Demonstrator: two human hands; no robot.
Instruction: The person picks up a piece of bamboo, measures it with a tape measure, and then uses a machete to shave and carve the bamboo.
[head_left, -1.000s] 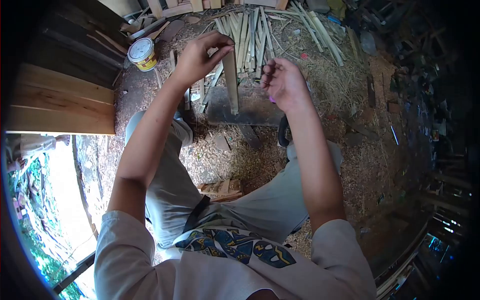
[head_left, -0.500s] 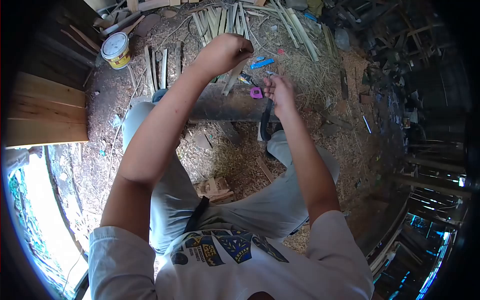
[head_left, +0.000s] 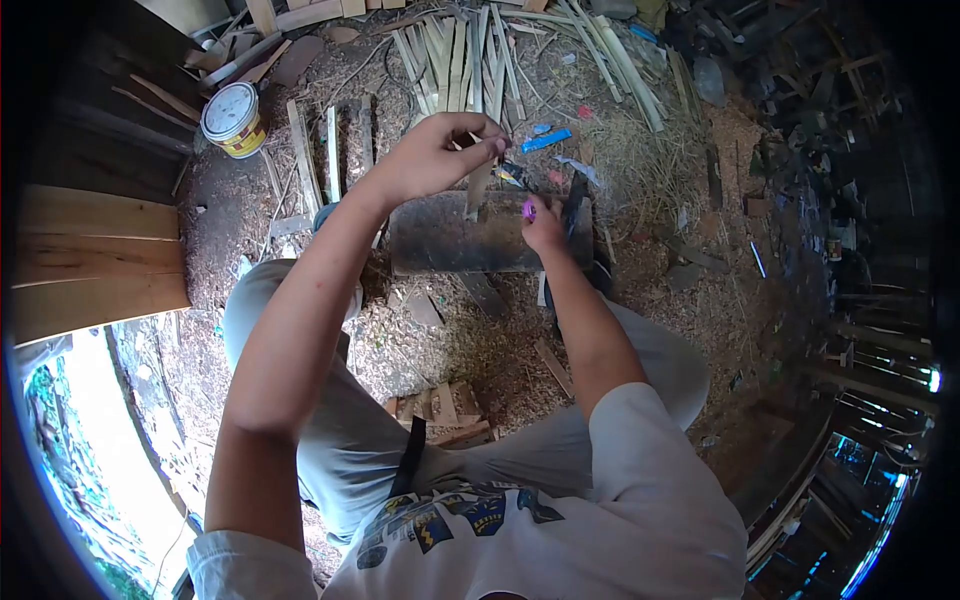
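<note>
My left hand [head_left: 430,157] is held above the far side of a dark wooden block [head_left: 440,245], thumb and forefinger pinched together. What they hold is too small to make out. A pale wooden strip [head_left: 478,192] shows just below this hand, its lower end over the block. My right hand [head_left: 543,232] is closed on a pink tape measure [head_left: 528,209] at the block's right part. Just right of it lies a dark, long tool [head_left: 575,203], perhaps a machete, partly hidden. A small yellow-and-black item [head_left: 510,174] and a blue object [head_left: 546,140] lie beyond.
Many thin wooden strips [head_left: 455,65] lie on the ground ahead. A white-lidded bucket [head_left: 232,118] stands at the left, near wooden boards [head_left: 95,260]. Wood scraps [head_left: 440,405] lie between my legs. Shavings and fibres [head_left: 640,165] cover the ground at the right.
My right hand has moved left from beside the dark tool onto the tape measure and closed on it. My left hand has come down and nearer, still pinched. The view has shifted slightly.
</note>
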